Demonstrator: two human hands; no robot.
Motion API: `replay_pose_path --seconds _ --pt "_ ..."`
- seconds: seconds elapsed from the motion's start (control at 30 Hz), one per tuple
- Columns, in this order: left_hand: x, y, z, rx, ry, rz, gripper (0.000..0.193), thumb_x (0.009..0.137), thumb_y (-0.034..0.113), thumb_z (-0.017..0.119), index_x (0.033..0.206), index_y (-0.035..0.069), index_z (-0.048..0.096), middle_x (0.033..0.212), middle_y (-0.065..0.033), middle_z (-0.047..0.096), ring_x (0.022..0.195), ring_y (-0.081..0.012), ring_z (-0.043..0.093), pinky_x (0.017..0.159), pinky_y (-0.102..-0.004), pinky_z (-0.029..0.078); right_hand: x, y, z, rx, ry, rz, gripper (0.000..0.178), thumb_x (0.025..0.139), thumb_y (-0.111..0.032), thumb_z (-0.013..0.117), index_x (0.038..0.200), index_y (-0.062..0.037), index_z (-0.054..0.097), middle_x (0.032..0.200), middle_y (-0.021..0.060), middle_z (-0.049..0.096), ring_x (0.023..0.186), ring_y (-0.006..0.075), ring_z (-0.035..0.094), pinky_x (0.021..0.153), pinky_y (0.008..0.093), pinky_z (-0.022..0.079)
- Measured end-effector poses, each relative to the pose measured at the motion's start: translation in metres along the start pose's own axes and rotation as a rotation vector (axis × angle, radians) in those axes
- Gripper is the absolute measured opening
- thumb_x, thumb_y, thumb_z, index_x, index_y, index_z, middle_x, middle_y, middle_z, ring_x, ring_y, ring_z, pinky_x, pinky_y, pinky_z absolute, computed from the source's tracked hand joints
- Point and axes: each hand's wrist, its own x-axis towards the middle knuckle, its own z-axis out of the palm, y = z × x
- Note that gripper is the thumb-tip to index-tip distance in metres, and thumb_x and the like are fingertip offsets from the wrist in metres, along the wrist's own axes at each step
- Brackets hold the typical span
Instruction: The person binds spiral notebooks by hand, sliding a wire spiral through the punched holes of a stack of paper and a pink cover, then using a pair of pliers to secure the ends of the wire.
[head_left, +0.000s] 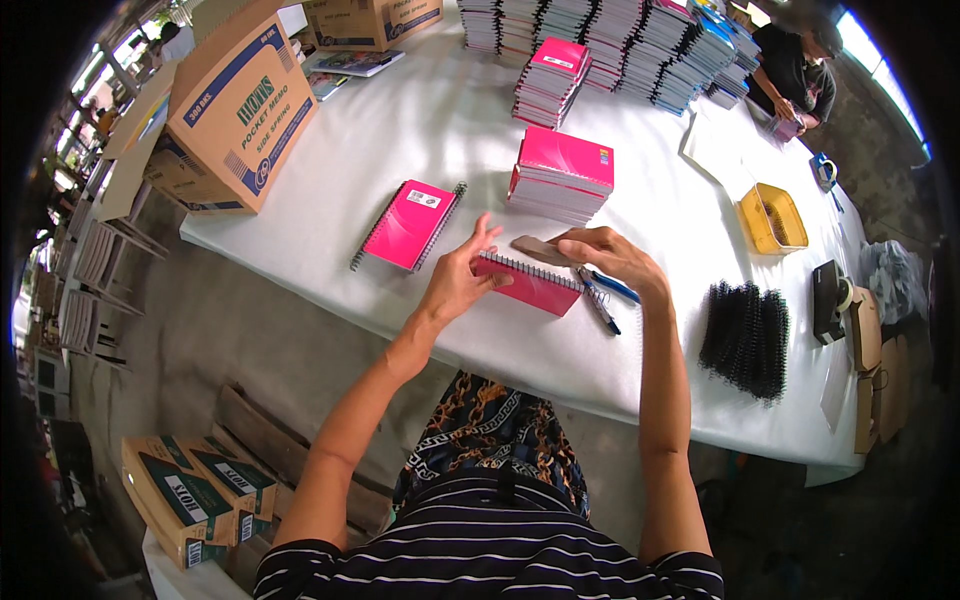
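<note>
My left hand [458,282] grips a pink spiral-bound notebook [535,290] by its left end. The notebook is tilted up, its dark wire coil along the top edge. In my right hand [612,258] is a flat grey-brown strip [540,250], held just above the coil; its exact kind is unclear. Blue-handled pliers [612,287] lie on the table under my right hand, beside a dark pen-like tool [603,310]. Left of my left hand, pink spiral notebooks [408,225] rest in a small pile. Straight ahead stands a stack of pink notebooks [565,165], coils not visible on them.
Black plastic coils [745,340] and a yellow tub [773,218] are on the right of the white table [350,140]. A cardboard box [240,110] stands far left. Tall notebook stacks [620,40] line the back. Another person [795,70] works at the far right.
</note>
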Motion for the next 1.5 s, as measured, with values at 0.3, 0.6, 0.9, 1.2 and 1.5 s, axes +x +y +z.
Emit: replay_pose_path --seconds 0.3,0.6,0.9,1.2,1.5 --pt "0.003 0.015 -0.006 -0.208 -0.069 -0.124 0.048 0.087 0.025 0.070 0.130 0.007 0.058 0.131 -0.0019 0.060 0.105 -0.0065 0.055 0.091 -0.0244 0.047 -0.069 0.063 -0.063 -0.592 0.493 0.078 0.045 0.082 -0.044 0.070 0.110 -0.0088 0.071 0.123 0.0172 0.060 0.120 0.0310 0.051 0.100 0.0479 0.037" --pt "-0.022 0.020 0.024 0.695 0.117 0.299 0.046 0.090 0.024 0.065 0.133 0.011 0.056 0.131 -0.0080 0.059 0.121 -0.0313 0.055 0.100 -0.0410 0.043 -0.058 0.056 0.091 -0.846 0.723 -0.104 0.046 0.084 -0.017 0.063 0.129 -0.0099 0.054 0.117 0.0193 0.051 0.112 0.0346 0.048 0.096 0.0470 0.036" --pt "-0.028 0.025 0.037 0.870 0.176 0.293 0.045 0.092 0.031 0.062 0.132 0.012 0.057 0.129 -0.0073 0.060 0.119 -0.0328 0.057 0.099 -0.0469 0.042 -0.073 0.002 0.125 -0.386 0.753 -0.218 0.015 0.087 -0.009 0.063 0.102 -0.0081 0.059 0.087 0.0102 0.052 0.059 0.0277 0.058 0.049 0.0400 0.047" --pt "-0.030 0.021 0.039 0.836 0.195 0.251 0.047 0.093 0.033 0.060 0.135 0.014 0.054 0.126 -0.0087 0.062 0.116 -0.0328 0.059 0.096 -0.0428 0.046 -0.084 0.037 0.118 -0.786 0.723 -0.078 0.043 0.087 -0.028 0.065 0.124 -0.0085 0.055 0.113 0.0126 0.055 0.108 0.0298 0.050 0.092 0.0534 0.035" --pt "-0.033 0.021 0.040 0.885 0.165 0.304 0.056 0.086 0.018 0.066 0.139 0.013 0.048 0.126 -0.0084 0.062 0.110 -0.0298 0.062 0.091 -0.0414 0.048 -0.092 -0.009 0.124 -0.494 0.691 -0.270 0.043 0.079 -0.016 0.070 0.121 -0.0108 0.059 0.102 0.0110 0.053 0.085 0.0264 0.053 0.074 0.0382 0.044"
